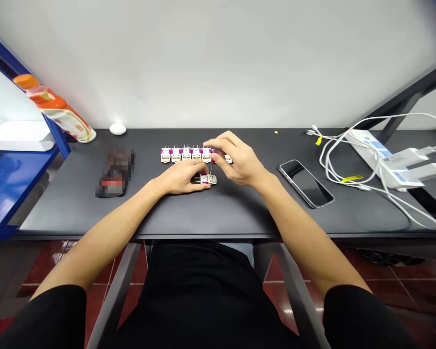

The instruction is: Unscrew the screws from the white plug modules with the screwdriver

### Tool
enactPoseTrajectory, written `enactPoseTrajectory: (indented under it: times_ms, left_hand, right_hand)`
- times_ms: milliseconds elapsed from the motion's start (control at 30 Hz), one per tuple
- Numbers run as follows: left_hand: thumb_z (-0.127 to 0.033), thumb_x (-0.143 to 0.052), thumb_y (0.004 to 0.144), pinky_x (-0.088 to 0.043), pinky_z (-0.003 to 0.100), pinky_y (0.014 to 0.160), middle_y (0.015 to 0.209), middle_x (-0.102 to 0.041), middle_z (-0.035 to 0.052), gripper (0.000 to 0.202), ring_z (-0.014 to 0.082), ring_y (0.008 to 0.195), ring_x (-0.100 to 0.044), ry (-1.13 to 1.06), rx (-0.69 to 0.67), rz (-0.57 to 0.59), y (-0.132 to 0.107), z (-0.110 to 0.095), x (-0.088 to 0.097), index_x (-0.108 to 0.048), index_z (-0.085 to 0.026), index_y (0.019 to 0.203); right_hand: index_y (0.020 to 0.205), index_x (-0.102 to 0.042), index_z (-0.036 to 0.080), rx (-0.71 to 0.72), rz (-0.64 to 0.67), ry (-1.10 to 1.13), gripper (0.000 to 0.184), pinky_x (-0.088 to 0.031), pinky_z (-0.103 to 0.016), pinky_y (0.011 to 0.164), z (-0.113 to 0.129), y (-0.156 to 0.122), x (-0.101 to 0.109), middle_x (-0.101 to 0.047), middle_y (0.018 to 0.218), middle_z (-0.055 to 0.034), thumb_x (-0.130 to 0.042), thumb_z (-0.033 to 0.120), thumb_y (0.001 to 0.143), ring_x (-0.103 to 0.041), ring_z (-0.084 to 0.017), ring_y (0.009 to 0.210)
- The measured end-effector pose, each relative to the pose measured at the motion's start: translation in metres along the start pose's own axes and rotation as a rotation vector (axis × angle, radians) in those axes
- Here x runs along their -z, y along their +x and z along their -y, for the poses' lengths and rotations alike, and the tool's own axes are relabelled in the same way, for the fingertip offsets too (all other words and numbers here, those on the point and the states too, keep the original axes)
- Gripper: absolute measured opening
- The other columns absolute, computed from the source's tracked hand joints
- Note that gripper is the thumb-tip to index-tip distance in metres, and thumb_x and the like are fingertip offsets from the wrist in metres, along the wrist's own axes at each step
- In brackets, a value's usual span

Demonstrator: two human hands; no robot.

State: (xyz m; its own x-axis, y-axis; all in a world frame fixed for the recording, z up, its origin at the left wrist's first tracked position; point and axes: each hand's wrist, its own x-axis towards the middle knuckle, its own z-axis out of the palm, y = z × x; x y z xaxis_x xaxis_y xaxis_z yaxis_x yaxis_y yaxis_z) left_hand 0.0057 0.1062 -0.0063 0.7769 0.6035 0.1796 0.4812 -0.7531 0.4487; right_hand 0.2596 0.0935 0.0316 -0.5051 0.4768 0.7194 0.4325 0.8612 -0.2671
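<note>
A small white-and-purple electrical module (208, 180) lies on the dark table, pinched between the thumb and fingers of my left hand (181, 176). Thin metal pins stick out of its left side. Above it, the fingers of my right hand (240, 161) are closed round a small screwdriver (211, 168), its thin shaft pointing down at the module. Most of the handle is hidden by my fingers; a bit of red shows. Just behind my hands stands a row of several similar modules (186, 153), pins upward, partly covered by my right hand at its right end.
A phone (306, 183) lies right of my right hand. Farther right are white cables (334, 160) and a power strip (381, 157) with chargers. To the left are a blurred dark-and-red item (115, 173), a white oval object (117, 129) and an orange-and-white bottle (58, 109).
</note>
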Motion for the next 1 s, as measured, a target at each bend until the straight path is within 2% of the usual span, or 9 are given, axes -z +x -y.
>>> enactPoseTrajectory:
  times_ms: [133, 333, 500, 633, 733, 833, 933, 1000]
  left_hand:
    - [-0.064, -0.068, 0.107, -0.055, 0.040, 0.089, 0.118, -0.079, 0.0117, 0.045, 0.0289, 0.102, -0.072, -0.008, 0.002, 0.008, -0.002, -0.002, 0.002, -0.072, -0.021, 0.120]
    - [-0.064, -0.071, 0.105, -0.056, 0.040, 0.089, 0.120, -0.080, 0.0116, 0.044, 0.0293, 0.104, -0.074, -0.050, 0.002, -0.010, -0.002, -0.001, 0.002, -0.074, -0.022, 0.119]
    - [-0.064, -0.071, 0.105, -0.056, 0.040, 0.087, 0.113, -0.079, 0.0110, 0.045, 0.0283, 0.099, -0.073, -0.051, 0.011, -0.012, -0.002, 0.000, 0.001, -0.073, -0.021, 0.118]
    - [-0.063, -0.070, 0.106, -0.055, 0.040, 0.088, 0.114, -0.079, 0.0109, 0.045, 0.0279, 0.099, -0.072, -0.056, 0.013, -0.001, -0.003, -0.001, 0.002, -0.073, -0.021, 0.120]
    - [-0.064, -0.070, 0.106, -0.054, 0.039, 0.087, 0.116, -0.079, 0.0108, 0.046, 0.0279, 0.099, -0.072, -0.045, 0.015, 0.005, -0.003, -0.001, 0.003, -0.073, -0.021, 0.121]
    - [-0.064, -0.071, 0.106, -0.054, 0.039, 0.087, 0.117, -0.078, 0.0104, 0.044, 0.0277, 0.099, -0.071, -0.037, 0.014, 0.000, -0.003, 0.000, 0.003, -0.073, -0.022, 0.120]
    - [-0.062, -0.072, 0.105, -0.053, 0.038, 0.086, 0.117, -0.079, 0.0097, 0.043, 0.0271, 0.099, -0.071, -0.047, 0.014, -0.001, -0.004, 0.000, 0.003, -0.074, -0.022, 0.120]
    - [-0.061, -0.072, 0.105, -0.053, 0.037, 0.086, 0.118, -0.079, 0.0096, 0.042, 0.0263, 0.097, -0.071, -0.054, 0.016, -0.001, -0.004, 0.000, 0.003, -0.074, -0.022, 0.121]
  right_hand:
    - [0.145, -0.078, 0.029, -0.019, -0.129, 0.055, 0.033, -0.066, -0.036, 0.081, 0.000, -0.003, 0.003, -0.082, 0.114, -0.0053, -0.066, 0.028, 0.114, -0.076, -0.018, 0.089]
    - [0.138, -0.083, 0.029, -0.119, -0.099, 0.161, 0.031, -0.070, -0.042, 0.090, 0.005, -0.005, 0.007, -0.089, 0.114, -0.0054, -0.064, 0.032, 0.114, -0.081, -0.020, 0.092]
    - [0.118, -0.089, 0.030, -0.124, -0.230, 0.116, 0.018, -0.069, -0.039, 0.078, 0.007, -0.003, -0.003, -0.087, 0.111, -0.0054, -0.080, 0.041, 0.106, -0.077, -0.019, 0.082]
    - [0.126, -0.089, 0.033, -0.054, -0.298, 0.173, 0.022, -0.070, -0.036, 0.078, 0.008, -0.004, -0.010, -0.088, 0.106, -0.0021, -0.084, 0.031, 0.104, -0.079, -0.017, 0.082]
    - [0.138, -0.085, 0.032, -0.083, -0.292, 0.251, 0.033, -0.074, -0.037, 0.089, 0.009, -0.006, -0.012, -0.092, 0.114, -0.0023, -0.083, 0.026, 0.105, -0.086, -0.018, 0.091]
    - [0.143, -0.082, 0.028, -0.158, -0.216, 0.318, 0.034, -0.074, -0.040, 0.101, 0.010, -0.009, -0.011, -0.091, 0.127, -0.0056, -0.075, 0.027, 0.110, -0.089, -0.020, 0.106]
    - [0.149, -0.077, 0.026, -0.208, -0.135, 0.355, 0.037, -0.076, -0.035, 0.091, 0.010, -0.009, -0.009, -0.090, 0.129, -0.0068, -0.065, 0.028, 0.114, -0.088, -0.019, 0.110]
    - [0.147, -0.079, 0.027, -0.177, -0.147, 0.311, 0.035, -0.075, -0.032, 0.086, 0.009, -0.008, -0.008, -0.090, 0.125, -0.0059, -0.067, 0.029, 0.114, -0.087, -0.018, 0.107]
